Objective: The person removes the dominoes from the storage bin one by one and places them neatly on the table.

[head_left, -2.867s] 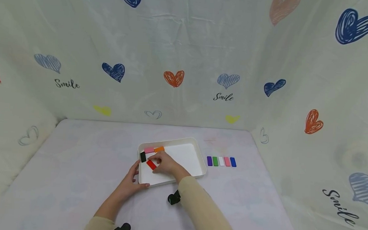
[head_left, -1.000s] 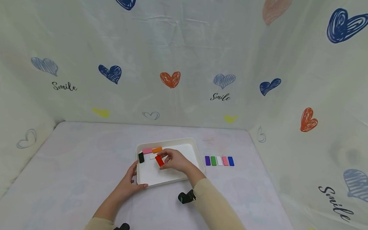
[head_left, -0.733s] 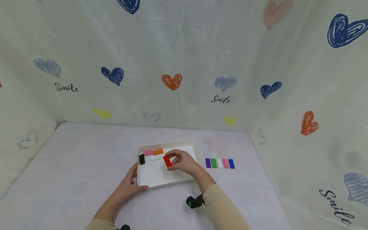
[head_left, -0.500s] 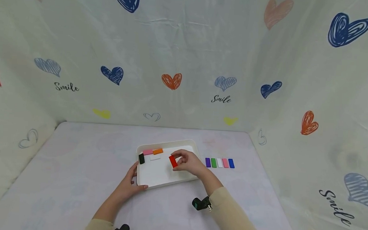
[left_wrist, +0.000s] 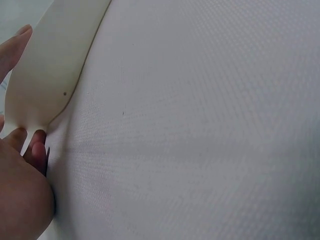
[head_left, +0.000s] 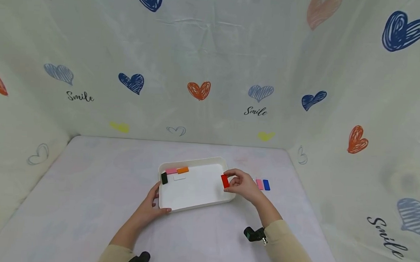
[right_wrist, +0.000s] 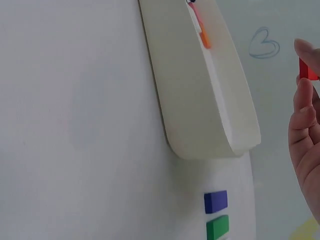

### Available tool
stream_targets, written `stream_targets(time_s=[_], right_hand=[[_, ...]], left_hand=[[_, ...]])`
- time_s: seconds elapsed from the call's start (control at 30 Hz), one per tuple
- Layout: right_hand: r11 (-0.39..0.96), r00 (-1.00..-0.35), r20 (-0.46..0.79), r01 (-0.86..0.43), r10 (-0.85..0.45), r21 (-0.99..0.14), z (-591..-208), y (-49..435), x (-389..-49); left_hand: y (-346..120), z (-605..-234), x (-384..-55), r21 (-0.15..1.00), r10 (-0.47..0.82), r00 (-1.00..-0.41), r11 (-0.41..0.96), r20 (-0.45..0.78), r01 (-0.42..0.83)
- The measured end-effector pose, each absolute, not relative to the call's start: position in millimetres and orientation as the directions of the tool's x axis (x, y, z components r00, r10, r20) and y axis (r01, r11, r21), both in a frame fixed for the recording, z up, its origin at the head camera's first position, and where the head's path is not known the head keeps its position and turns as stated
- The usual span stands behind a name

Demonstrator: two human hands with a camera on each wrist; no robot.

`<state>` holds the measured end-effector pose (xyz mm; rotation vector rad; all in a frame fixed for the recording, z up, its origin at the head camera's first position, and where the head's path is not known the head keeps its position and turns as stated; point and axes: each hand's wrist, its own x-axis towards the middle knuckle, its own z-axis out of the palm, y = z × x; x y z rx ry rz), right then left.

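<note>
My right hand [head_left: 244, 185] pinches a small red rectangular block [head_left: 225, 181] between thumb and fingers, above the right end of a shallow white tray [head_left: 199, 193]. My left hand [head_left: 148, 211] grips the tray's near left corner, thumb on the front wall and fingers on the left side. In the tray, a black block [head_left: 164, 178] stands by the left wall. Along the back wall lie a pink block [head_left: 171, 171] and an orange block [head_left: 183, 170]. A white block [head_left: 180, 177] sits just in front of them.
Right of the tray a row of blocks lies on the table: a purple block [right_wrist: 216, 202], a green block [right_wrist: 218, 227], a pink block [head_left: 259, 184] and a blue block [head_left: 266, 184]. In the head view my right hand hides part of this row.
My right hand has carried the red block rightward from the tray's left part to its right end, uncovering the white block. The left hand keeps its grip on the tray corner.
</note>
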<state>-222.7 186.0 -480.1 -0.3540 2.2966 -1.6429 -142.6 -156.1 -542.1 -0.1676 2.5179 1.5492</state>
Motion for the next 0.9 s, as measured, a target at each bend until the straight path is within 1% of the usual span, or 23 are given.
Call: stream_targets(time_s=[0.2,0.33,0.5,0.73,0.9], right_hand=[[0.354,-0.943,-0.099,-0.021,-0.317,-0.935,-478.2,209.1,-220.4],[0.353,-0.949,-0.103,-0.008,-0.297,-0.936,-476.5,222.4,-215.3],[0.396,-0.968,-0.136,0.043,-0.21,-0.917,-497.9,238.4,-214.3],[0.467,-0.985,-0.141,0.079,-0.1,-0.881,-520.2,242.8,-213.1],[0.478,-0.987,-0.141,0.088,-0.074,-0.874,-536.0,240.6,-210.2]], left_hand=[[-158.2,-543.3,-142.3,0.874,0.014,-0.976,0.448,-0.219,-0.19],[-159.8,-544.6,-143.3,0.878,0.02,-0.975,0.44,-0.222,-0.191],[-159.3,-544.2,-145.1,0.883,0.026,-0.973,0.427,-0.229,-0.196],[-158.4,-542.9,-148.9,0.889,0.035,-0.976,0.42,-0.216,-0.182],[-158.3,-543.1,-148.4,0.89,0.034,-0.977,0.422,-0.208,-0.175]])
